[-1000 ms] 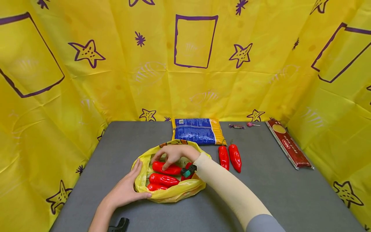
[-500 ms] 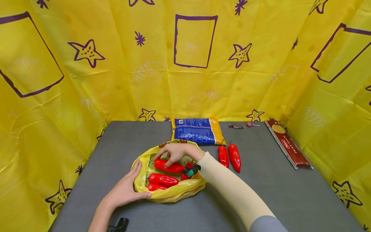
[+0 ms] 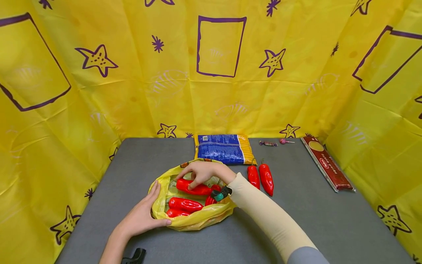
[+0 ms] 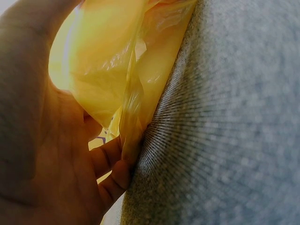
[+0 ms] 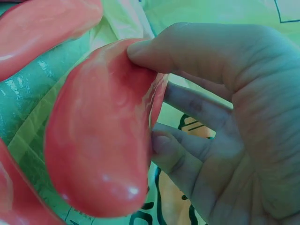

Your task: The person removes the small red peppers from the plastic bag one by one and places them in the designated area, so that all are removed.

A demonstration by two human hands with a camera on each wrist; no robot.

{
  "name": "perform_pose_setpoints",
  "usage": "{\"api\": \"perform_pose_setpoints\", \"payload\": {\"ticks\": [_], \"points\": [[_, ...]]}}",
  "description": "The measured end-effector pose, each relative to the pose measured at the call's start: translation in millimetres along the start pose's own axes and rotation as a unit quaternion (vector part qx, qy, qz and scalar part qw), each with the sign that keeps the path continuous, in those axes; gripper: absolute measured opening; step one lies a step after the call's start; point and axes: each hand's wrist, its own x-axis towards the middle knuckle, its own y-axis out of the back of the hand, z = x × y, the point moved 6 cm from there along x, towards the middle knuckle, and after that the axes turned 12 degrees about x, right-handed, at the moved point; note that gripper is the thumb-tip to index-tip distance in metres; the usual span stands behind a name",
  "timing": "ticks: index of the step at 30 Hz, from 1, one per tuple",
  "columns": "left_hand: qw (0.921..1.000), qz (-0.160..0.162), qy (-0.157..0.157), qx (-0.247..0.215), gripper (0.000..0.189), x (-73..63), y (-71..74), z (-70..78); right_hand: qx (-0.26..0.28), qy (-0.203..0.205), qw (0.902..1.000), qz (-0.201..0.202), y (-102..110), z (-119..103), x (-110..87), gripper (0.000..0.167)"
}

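Observation:
In the head view my right hand (image 3: 200, 174) reaches into a yellow plastic bag (image 3: 197, 223) and pinches a red pepper (image 3: 188, 186) between thumb and fingers. The right wrist view shows that glossy pepper (image 5: 101, 136) close up, with the thumb on top and fingertips at its side. Other red peppers (image 3: 182, 204) lie in the bag, one of them partly behind the wrist strap. My left hand (image 3: 140, 214) rests against the bag's left side, fingers extended and thumb along the near rim. In the left wrist view, fingertips touch the yellow plastic (image 4: 103, 61) near the tabletop.
Behind the bag lies a blue and yellow packet (image 3: 219, 149). Two red peppers (image 3: 266, 179) lie right of the bag. A wrapped candy (image 3: 268, 143), a lollipop (image 3: 284, 141) and a long dark red package (image 3: 327, 165) are farther back and right. Yellow cloth (image 3: 217, 99) surrounds the table.
My right hand has shifted slightly to the right and away from me with the pepper, which has risen clear of the peppers nearer me. The left hand stays in place.

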Motion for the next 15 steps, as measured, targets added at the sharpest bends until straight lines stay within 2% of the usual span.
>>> {"api": "perform_pose_setpoints", "payload": {"ticks": [9, 15], "points": [[1.0000, 0.004, -0.004, 0.000, 0.132, -0.2, -0.3, -0.4, -0.018, 0.030, 0.9985, 0.043, 10, -16, -24.4, 0.055], [0.9996, 0.023, -0.018, 0.002, 0.132, -1.5, 2.1, 1.6, -0.052, 0.088, 0.9916, 0.080, 18, -30, -53.8, 0.056]]}}
